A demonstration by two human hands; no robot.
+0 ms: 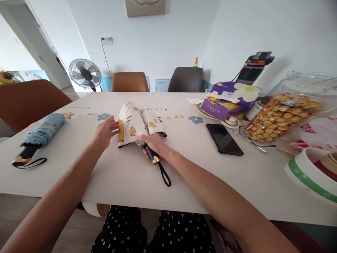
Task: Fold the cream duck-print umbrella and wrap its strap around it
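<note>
A white folding umbrella [131,123] with yellow cartoon figures lies in front of me, its cloth loose and partly spread. My right hand [154,144] is wrapped round the umbrella where the cloth meets its black handle. From the handle's gold-coloured end a black wrist strap hangs down onto the table. Just left of the cloth is my left hand [106,131], fingers apart and pointing at the fabric; whether the fingertips touch it is hard to tell. Further left lies a blue folding umbrella [44,130], gathered, with a black and gold handle.
The white table [116,182] carries a black phone [224,139], glasses [254,142], a purple tissue box [223,105], a clear jar of snacks [284,116] and white-and-green tape rolls [310,172] on the right. Chairs [130,81] and a fan [85,73] stand beyond.
</note>
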